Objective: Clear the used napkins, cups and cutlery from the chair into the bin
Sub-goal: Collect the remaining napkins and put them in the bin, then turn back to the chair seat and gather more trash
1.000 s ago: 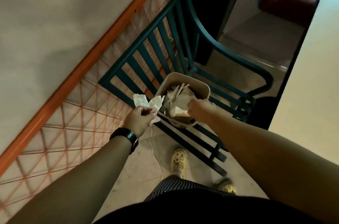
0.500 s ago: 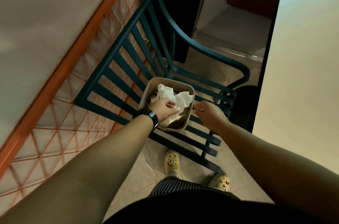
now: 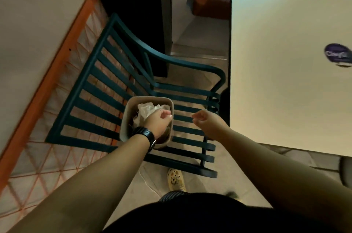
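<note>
Dim tiled floor and an orange-trimmed wall frame a dark green slatted chair (image 3: 133, 87), on whose seat stands a beige bin (image 3: 125, 118). From the hands outward: the left hand (image 3: 159, 121), a black watch (image 3: 145, 135) on its wrist, sits inside the bin's mouth with its fingers curled round a crumpled white napkin (image 3: 145, 110), pressing it down among what looks like plastic cutlery at the bin's 9 o'clock wall. The right hand (image 3: 206, 121) hangs just off the bin's 3 o'clock rim, loosely curled and holding nothing. A pale table (image 3: 285, 61) stands at 3 o'clock of the chair. I judge the stuffing step nearly finished; no loose litter shows on the slats. The next move likely calls for letting go of the napkin and checking the seat for leftovers, perhaps steadying the bin.
</note>
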Available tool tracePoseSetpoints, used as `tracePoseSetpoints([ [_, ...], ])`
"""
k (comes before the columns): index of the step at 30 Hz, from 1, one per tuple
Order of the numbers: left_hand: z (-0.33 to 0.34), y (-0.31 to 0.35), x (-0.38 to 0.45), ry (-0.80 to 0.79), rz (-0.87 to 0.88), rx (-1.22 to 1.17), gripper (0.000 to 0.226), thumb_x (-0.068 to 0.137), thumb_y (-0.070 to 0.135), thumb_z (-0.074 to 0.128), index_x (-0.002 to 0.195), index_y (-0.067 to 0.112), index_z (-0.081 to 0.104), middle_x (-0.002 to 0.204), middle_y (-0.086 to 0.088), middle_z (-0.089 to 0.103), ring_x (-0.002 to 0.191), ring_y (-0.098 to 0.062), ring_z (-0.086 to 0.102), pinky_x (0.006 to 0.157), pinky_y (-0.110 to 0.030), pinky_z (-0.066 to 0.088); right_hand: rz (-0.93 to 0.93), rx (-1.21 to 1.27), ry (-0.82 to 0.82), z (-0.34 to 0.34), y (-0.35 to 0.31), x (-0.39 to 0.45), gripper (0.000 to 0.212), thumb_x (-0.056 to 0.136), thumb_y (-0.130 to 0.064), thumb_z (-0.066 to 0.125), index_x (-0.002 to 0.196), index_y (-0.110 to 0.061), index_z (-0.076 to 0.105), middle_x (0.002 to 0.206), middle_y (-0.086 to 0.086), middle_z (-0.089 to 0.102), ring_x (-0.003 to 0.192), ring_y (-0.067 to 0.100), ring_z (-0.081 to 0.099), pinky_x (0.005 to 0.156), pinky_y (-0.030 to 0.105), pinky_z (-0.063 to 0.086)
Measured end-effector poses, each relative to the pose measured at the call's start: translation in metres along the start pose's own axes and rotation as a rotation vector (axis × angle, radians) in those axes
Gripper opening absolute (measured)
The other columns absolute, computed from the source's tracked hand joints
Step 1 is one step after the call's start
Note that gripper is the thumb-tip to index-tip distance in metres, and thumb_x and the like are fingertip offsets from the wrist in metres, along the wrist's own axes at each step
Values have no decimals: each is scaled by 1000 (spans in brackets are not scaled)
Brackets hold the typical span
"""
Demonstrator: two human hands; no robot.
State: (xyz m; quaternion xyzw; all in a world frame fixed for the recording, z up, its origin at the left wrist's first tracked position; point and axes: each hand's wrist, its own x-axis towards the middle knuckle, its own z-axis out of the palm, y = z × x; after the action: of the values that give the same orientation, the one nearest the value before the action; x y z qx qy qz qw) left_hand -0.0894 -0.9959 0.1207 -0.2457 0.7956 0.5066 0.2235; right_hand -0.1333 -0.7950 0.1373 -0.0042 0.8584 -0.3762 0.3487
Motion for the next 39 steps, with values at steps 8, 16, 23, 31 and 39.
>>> tracePoseSetpoints([
  [8, 122, 95, -27, -132, 231, 193, 24, 95, 36, 52, 118, 32, 58, 112, 12, 60, 100, -7, 56, 78, -24, 45, 13, 160, 207, -85, 69, -73, 30, 97, -33, 55, 124, -22, 59, 116, -4, 63, 103, 12, 58, 78, 23, 45],
  [16, 276, 163, -86, -225, 337, 294, 25, 95, 34, 53, 118, 26, 61, 114, 9, 62, 99, -9, 56, 80, -23, 42, 76, 273, 368, -169, 194, -171, 22, 96, -30, 58, 114, -20, 64, 106, -1, 67, 92, 9, 60, 74, 21, 45],
  [23, 428, 203, -144, -369, 378, 351, 23, 94, 32, 56, 114, 25, 62, 117, 4, 65, 107, -15, 61, 95, -33, 48, 168, 362, 509, -245, 322, -269, 22, 96, -26, 58, 115, -16, 64, 98, -1, 63, 90, 16, 61, 77, 29, 49],
  [31, 550, 244, -176, -567, 441, 481, 24, 94, 29, 57, 117, 21, 61, 113, 2, 63, 100, -12, 59, 73, -19, 47, 296, 652, 727, -295, 434, -341, 8, 92, -29, 62, 99, -27, 66, 102, 3, 68, 95, 20, 64, 91, 43, 53],
  [39, 659, 274, -166, -754, 438, 579, 16, 93, 31, 57, 108, 27, 60, 110, 2, 65, 101, -17, 64, 83, -33, 52, 456, 828, 848, -334, 513, -365, 18, 96, -23, 57, 110, -14, 64, 106, 7, 67, 86, 16, 60, 61, 20, 43],
])
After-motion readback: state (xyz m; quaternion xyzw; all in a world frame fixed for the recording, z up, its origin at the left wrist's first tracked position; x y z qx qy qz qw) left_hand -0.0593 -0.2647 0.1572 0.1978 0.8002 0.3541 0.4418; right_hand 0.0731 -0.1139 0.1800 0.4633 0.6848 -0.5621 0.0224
